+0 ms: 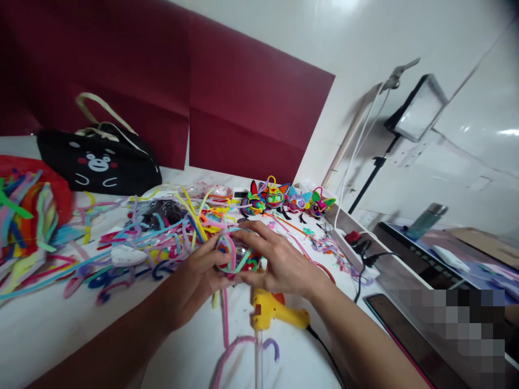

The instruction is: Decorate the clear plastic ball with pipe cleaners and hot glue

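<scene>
Both my hands hold a small clear ball (235,257) wrapped in coloured pipe cleaners, just above the white table (60,329). My left hand (198,278) grips it from the left with fingers curled round it. My right hand (275,259) covers it from the right, fingers laid over the top. Pink and green pipe cleaner ends hang down from the ball. A yellow glue gun (271,313) lies on the table right under my right wrist.
Loose pipe cleaners (154,232) sprawl over the table's middle and left. Several finished colourful cat-face balls (284,200) stand in a row behind. A black bear bag (99,162) sits at the back left, dark red panels behind it. A phone (399,329) and a power strip (357,237) lie right.
</scene>
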Demonstrator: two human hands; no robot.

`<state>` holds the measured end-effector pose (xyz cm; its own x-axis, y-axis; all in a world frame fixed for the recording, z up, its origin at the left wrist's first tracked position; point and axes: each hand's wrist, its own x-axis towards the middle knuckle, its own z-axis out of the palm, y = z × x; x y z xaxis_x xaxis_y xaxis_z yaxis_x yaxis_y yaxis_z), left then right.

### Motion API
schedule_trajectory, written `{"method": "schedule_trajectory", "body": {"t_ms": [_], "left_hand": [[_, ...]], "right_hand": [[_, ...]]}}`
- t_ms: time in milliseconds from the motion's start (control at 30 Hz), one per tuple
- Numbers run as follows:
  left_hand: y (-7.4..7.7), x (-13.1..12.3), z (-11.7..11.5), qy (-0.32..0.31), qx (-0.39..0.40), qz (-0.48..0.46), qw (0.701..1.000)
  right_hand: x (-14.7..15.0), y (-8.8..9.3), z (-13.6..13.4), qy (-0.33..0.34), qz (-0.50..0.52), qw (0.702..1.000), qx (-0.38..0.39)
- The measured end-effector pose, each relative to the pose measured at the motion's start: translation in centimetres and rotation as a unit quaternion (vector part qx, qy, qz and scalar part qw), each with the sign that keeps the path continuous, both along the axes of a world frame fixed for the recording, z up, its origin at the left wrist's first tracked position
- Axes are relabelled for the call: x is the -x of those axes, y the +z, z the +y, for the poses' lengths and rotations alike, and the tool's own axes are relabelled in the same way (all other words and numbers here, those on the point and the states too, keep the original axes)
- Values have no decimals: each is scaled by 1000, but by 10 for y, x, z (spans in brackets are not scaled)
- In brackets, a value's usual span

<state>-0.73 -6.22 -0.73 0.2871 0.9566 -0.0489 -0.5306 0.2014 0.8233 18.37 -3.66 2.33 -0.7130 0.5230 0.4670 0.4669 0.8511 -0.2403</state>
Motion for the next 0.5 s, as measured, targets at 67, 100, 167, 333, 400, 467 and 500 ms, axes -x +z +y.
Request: {"method": "schedule_trajectory", "body": {"t_ms": [67, 100, 167, 333, 400, 467, 500], "left_hand": [[1, 0, -1, 4, 5, -1, 1000], [2, -1, -1, 4, 9, -3, 1000], [3, -2, -1, 7, 19, -6, 1000], [3, -1, 0, 32, 34, 20, 999], [2, 0, 0, 19, 18, 27, 999], [1, 1, 0, 6, 0, 32, 999], [0, 2, 0, 4, -5, 35, 999]], "right_hand": [[0, 0, 1, 3, 1, 1000, 4], [-1, 0, 1, 5, 2, 1000, 7], [-1, 0, 2, 14, 8, 1000, 12], [-3, 0, 3, 30, 26, 999, 11], [-3, 0, 3, 30, 29, 999, 9], [-3, 1, 3, 32, 32, 999, 7], [-3, 1, 3, 32, 35, 999, 6]]}}
